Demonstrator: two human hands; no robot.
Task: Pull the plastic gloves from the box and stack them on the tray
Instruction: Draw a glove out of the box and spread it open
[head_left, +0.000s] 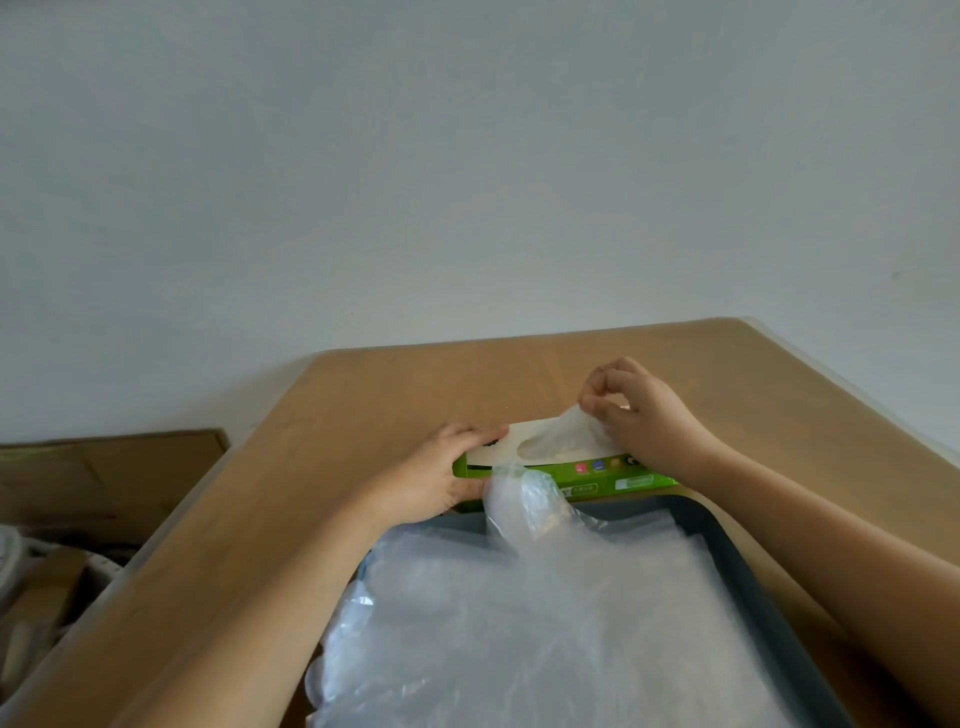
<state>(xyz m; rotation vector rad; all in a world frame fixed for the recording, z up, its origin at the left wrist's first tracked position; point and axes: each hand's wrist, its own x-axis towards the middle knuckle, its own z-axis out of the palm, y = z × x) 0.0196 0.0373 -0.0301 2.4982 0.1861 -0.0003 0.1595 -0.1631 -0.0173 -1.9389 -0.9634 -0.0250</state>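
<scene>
Gloves (545, 623) piled on tray (727, 545); box (587, 475) behind it.

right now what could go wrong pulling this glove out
The right hand pinches only the glove's edge; thin plastic might tear or drag extra gloves from the box.
The left hand grips just the box's end, so it could slide.
The stack spills over the tray's left side and may slip off.

Single head-worn wide-angle view, forward and down, close over the table (363, 415) toward a pale wall (467, 156).
</scene>
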